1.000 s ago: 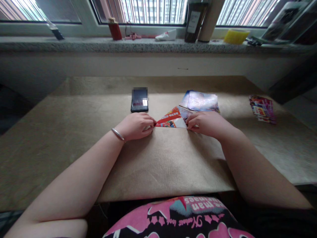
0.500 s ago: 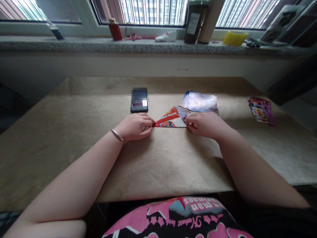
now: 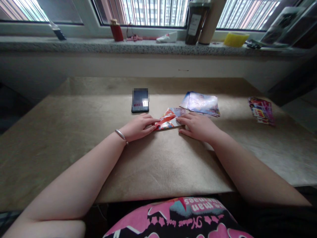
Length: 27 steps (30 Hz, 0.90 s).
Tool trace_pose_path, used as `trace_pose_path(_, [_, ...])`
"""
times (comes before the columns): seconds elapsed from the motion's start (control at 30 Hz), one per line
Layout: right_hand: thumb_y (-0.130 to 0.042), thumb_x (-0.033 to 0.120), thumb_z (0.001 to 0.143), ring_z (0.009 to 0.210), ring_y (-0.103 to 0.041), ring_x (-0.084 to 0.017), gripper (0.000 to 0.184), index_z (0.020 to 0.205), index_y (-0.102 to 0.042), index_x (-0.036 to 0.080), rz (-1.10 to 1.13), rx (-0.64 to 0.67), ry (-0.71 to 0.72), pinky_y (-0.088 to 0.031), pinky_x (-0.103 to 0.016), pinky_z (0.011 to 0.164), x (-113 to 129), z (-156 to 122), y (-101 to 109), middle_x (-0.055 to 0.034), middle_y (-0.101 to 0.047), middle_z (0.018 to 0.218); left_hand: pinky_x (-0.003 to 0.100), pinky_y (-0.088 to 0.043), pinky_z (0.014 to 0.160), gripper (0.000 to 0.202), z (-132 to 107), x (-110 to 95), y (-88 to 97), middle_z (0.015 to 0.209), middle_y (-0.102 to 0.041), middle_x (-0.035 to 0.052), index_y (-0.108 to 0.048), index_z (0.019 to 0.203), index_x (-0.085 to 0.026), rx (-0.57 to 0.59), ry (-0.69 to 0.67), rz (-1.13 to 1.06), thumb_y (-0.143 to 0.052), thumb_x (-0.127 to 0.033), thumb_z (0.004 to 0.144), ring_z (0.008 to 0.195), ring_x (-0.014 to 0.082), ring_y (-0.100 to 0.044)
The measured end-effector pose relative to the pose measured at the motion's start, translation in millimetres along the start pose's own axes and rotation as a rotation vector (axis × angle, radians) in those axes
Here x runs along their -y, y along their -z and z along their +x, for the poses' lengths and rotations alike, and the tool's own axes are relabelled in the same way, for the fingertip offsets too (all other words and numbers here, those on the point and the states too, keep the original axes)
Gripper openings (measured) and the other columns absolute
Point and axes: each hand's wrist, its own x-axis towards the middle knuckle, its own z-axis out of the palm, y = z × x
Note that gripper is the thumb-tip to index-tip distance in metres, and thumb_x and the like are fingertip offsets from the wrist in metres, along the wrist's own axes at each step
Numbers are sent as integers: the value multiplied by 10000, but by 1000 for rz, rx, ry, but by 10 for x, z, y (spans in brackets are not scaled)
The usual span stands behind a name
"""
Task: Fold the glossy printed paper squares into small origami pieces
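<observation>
1. Red bottle-like object (image 3: 116, 31), one, standing on the granite windowsill (image 3: 86, 46).
2. Bracelet (image 3: 120, 134), one, silver-coloured, worn at the left wrist.
3. Left hand (image 3: 140, 127), fingers close together and gently bent, the tips touching the left corner of the folded paper; whether they pinch it or only press it cannot be told.
4. Phone (image 3: 140, 103), one, lying flat on the table (image 3: 153, 165) just beyond the left hand.
5. Folded paper (image 3: 169, 121), one, red, white and multicoloured, on the table between the two hands.
6. Tall container (image 3: 194, 24), one, on the windowsill, dark with a pale label; its contents cannot be identified.
7. Right hand (image 3: 196, 126), loosely open, fingertips resting on the right part of the folded paper, thumb apart at its near edge.
8. Bluish printed sheets (image 3: 203, 103), one overlapping stack beyond the right hand; number uncertain.
9. Yellow roll (image 3: 235, 39), one, on the windowsill.
10. Pink-and-red printed pieces (image 3: 262, 111), one pile, well apart at far right; individual pieces not countable.
</observation>
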Motion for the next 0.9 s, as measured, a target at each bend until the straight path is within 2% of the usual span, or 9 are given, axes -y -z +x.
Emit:
trace_pose_path(0.1, [-510,398,877,1044,-570,-249,361,1166,-624,212,20,-21,35,-463,-357,830,-21,11,-28,-55,-645,1190,352,-459,884,353,0,-3,-47,1024,-604,98,-614,1188,-180,-24,7,-41,-436,-312,914,945,190,-547])
trace_pose_path(0.17, [-504,357,883,1014,-583,-235,308,1114,-660,227,36,-49,65,-466,-342,821,-42,14,-49,-23,-665,1164,371,-436,958,343,-1,-14,-60,1146,-576,104,-617,1185,-189,-35,-1,-57,-436,-294,914,1039,197,-538])
trace_pose_path(0.27, [-489,294,893,972,-605,-206,265,1056,-693,252,81,-86,116,-469,-317,808,-73,20,-88,11,-695,1110,385,-386,1042,350,5,-21,-63,1327,-501,96,-592,1219,-202,-14,-29,-60,-405,-280,934,1189,206,-484])
trace_pose_path(0.33, [-483,272,897,951,-616,-191,258,1028,-705,261,120,-105,147,-470,-306,806,-89,27,-116,23,-709,1078,391,-368,1062,359,13,-17,-65,1377,-473,87,-569,1248,-207,7,-46,-42,-399,-276,940,1230,208,-462])
trace_pose_path(0.57, [-490,235,884,938,-616,-191,252,986,-719,258,161,-149,142,-472,-312,793,-65,39,-124,4,-711,1070,401,-328,1100,432,13,-33,-52,1344,-532,22,-485,1334,-241,64,-62,2,-443,-249,905,1267,204,-425])
trace_pose_path(0.67, [-463,234,896,966,-610,-193,272,989,-719,249,151,-138,109,-467,-315,813,-40,41,-105,-4,-703,1091,416,-307,1114,435,-1,-51,-25,1340,-537,1,-506,1316,-249,93,-50,12,-474,-260,882,1298,221,-384])
trace_pose_path(0.9, [-428,243,917,1007,-588,-217,303,1037,-707,245,120,-136,-15,-465,-340,806,-30,88,-150,-11,-688,1125,405,-324,1098,383,-13,-129,-14,1279,-550,72,-579,1238,-232,42,-103,37,-524,-316,868,1302,234,-370])
